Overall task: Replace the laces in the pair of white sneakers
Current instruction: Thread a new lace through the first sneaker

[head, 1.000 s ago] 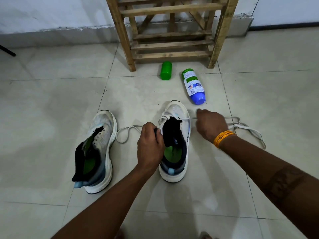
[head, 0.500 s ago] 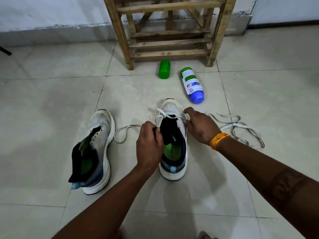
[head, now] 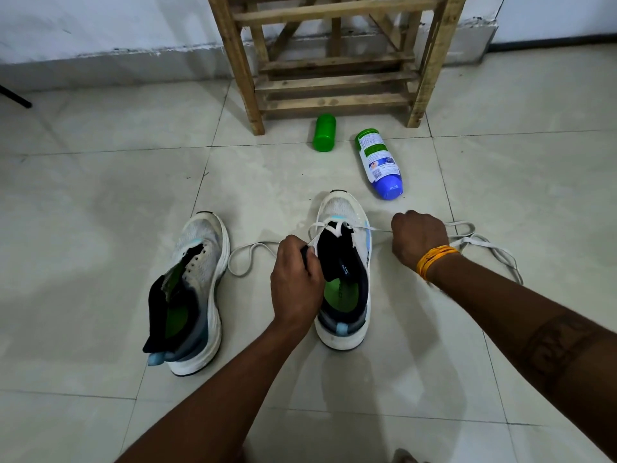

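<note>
While left hand grips sneaker, right hand has pulled lace outward.

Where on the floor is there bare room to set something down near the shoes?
Bare tile lies left of the unlaced sneaker and in front of both heels, between the forearms. Crowded: lace loops right of the right hand, and bottles beyond the laced sneaker.

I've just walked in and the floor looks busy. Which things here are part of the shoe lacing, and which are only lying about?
In the job:
right sneaker, held by left hand
white lace, pulled by right hand
left sneaker, unlaced

Lying about:
green cap
blue bottle
wooden rack
</note>
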